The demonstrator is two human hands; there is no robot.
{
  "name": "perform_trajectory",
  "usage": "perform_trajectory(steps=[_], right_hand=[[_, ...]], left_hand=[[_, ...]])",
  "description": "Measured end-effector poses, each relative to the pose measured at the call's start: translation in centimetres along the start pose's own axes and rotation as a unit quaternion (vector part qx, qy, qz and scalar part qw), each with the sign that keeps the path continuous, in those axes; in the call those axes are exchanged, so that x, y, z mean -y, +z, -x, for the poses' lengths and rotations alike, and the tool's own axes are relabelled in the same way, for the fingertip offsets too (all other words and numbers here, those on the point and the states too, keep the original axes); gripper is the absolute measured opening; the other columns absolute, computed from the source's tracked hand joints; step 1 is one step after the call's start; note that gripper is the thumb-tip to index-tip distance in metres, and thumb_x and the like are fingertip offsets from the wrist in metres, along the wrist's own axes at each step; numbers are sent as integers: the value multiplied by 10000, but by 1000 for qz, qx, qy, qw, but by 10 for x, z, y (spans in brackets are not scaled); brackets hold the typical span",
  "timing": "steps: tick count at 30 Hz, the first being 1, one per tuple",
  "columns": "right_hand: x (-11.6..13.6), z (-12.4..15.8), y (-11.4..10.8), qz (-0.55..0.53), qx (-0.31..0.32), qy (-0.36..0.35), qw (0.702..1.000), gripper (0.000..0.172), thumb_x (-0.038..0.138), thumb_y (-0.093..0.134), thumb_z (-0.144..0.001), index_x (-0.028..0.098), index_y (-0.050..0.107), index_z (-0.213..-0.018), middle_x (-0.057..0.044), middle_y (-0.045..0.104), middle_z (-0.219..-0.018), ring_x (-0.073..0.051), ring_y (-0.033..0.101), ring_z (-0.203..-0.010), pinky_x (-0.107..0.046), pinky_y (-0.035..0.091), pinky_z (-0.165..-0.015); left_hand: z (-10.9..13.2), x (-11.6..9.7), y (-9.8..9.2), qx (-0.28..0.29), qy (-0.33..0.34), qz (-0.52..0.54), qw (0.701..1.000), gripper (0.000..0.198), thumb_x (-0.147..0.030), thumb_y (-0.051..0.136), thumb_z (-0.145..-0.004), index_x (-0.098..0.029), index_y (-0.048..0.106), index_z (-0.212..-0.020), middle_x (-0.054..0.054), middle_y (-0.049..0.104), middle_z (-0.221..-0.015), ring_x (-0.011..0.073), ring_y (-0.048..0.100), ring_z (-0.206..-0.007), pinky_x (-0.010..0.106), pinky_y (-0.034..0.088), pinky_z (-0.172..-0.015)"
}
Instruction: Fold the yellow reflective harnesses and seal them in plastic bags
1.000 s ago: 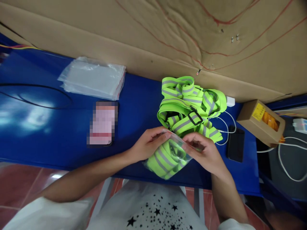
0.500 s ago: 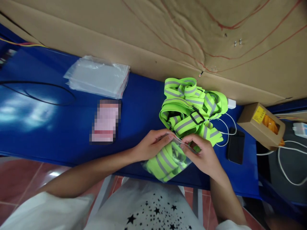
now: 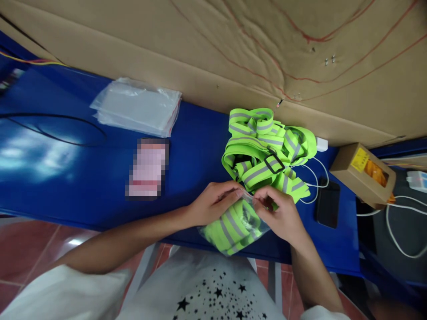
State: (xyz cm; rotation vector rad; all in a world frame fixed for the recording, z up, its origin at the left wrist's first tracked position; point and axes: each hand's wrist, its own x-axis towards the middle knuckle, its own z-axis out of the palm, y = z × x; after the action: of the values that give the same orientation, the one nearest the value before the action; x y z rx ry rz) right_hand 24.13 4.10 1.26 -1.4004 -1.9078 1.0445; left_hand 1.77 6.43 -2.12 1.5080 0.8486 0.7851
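Note:
A clear plastic bag [image 3: 235,226] stuffed with a folded neon-green reflective strap lies at the near edge of the blue table [image 3: 83,178]. My left hand [image 3: 215,202] pinches the bag's top edge from the left. My right hand [image 3: 278,213] pinches the same top edge from the right, fingertips close to the left hand's. Just beyond my hands a loose pile of neon-green reflective straps [image 3: 265,153] with a black buckle rests on the table.
A stack of empty clear bags [image 3: 136,106] lies at the back left. A blurred pink card [image 3: 147,168] sits mid-table. A black phone [image 3: 328,203] with white cable, a brown cardboard box [image 3: 363,173] and a cardboard wall [image 3: 213,49] are to the right and behind.
My two hands have drawn closer together along the bag's top edge. The bag stays where it was; the view shifted slightly.

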Motion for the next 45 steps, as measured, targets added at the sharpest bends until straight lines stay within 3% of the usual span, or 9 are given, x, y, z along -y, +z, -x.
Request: perform_trajectory(steps=[6, 11, 17, 26, 28, 31, 36, 41, 45], right_hand=[[-3, 1, 3, 30, 5, -42, 999, 56, 250, 629, -978, 216, 629, -933, 49, 565, -697, -87, 532, -601, -200, 439, -586], [-7, 3, 6, 73, 9, -58, 996, 121, 330, 626, -1007, 223, 673, -1040, 66, 531, -603, -94, 506, -502, -218, 415, -524], [-12, 4, 11, 123, 31, -128, 984, 122, 254, 566, -1054, 219, 678, -1088, -14, 766, -858, -134, 709, -657, -253, 471, -637], [-15, 3, 15, 63, -22, -108, 992, 186, 338, 560, -1053, 203, 675, -998, 45, 588, -601, -94, 525, -479, -233, 368, -510], [-16, 3, 13, 19, -38, -84, 996, 213, 365, 558, -1048, 205, 681, -981, 34, 597, -623, -102, 531, -507, -227, 385, -511], [-18, 0, 13, -45, -83, -64, 993, 245, 418, 567, -1036, 199, 673, -1059, 21, 616, -661, -118, 543, -530, -227, 416, -503], [-21, -4, 17, -29, -113, -83, 990, 328, 459, 473, -1071, 193, 647, -1154, 31, 588, -658, -121, 527, -513, -231, 433, -498], [-23, -3, 27, 88, -121, -129, 980, 322, 452, 494, -1061, 199, 695, -1064, -9, 675, -706, -140, 582, -562, -257, 436, -567], [-24, -4, 33, 132, -129, -158, 970, 324, 426, 485, -1063, 198, 710, -1019, -26, 710, -737, -154, 627, -593, -260, 432, -587]], left_hand=[[1, 1, 2, 30, 16, -20, 999, 289, -351, 494, -1076, -160, 709, -1098, 45, 768, -953, 129, 697, -793, 223, 519, -700], [2, 3, 2, 0, 36, -35, 999, 216, -342, 539, -1056, -175, 672, -1091, 44, 743, -940, 130, 684, -785, 228, 521, -709], [0, 6, -2, 46, 100, -86, 990, 263, -329, 481, -1071, -163, 663, -979, 63, 720, -896, 150, 670, -809, 256, 514, -752], [-1, 0, -8, 9, 104, -96, 990, 341, -391, 489, -1068, -144, 697, -958, 66, 728, -866, 141, 666, -758, 224, 488, -697], [-3, -6, -12, -47, 110, -82, 989, 349, -429, 538, -1043, -150, 707, -918, 56, 727, -828, 140, 660, -723, 220, 488, -672], [-6, -15, -31, -190, 123, -75, 971, 381, -493, 553, -1028, -166, 667, -866, 35, 697, -791, 140, 631, -709, 229, 486, -681], [-5, -31, -91, -388, 150, -73, 906, 394, -558, 515, -1034, -188, 598, -928, 36, 674, -906, 148, 604, -809, 252, 485, -791], [13, -43, -168, -623, 196, -134, 745, 286, -406, 493, -1077, -181, 532, -906, -13, 599, -864, 127, 573, -826, 247, 460, -813], [47, -53, -230, -696, 115, -172, 688, 270, -153, 342, -1118, -171, 445, -869, -44, 465, -779, 104, 451, -762, 239, 395, -792]])
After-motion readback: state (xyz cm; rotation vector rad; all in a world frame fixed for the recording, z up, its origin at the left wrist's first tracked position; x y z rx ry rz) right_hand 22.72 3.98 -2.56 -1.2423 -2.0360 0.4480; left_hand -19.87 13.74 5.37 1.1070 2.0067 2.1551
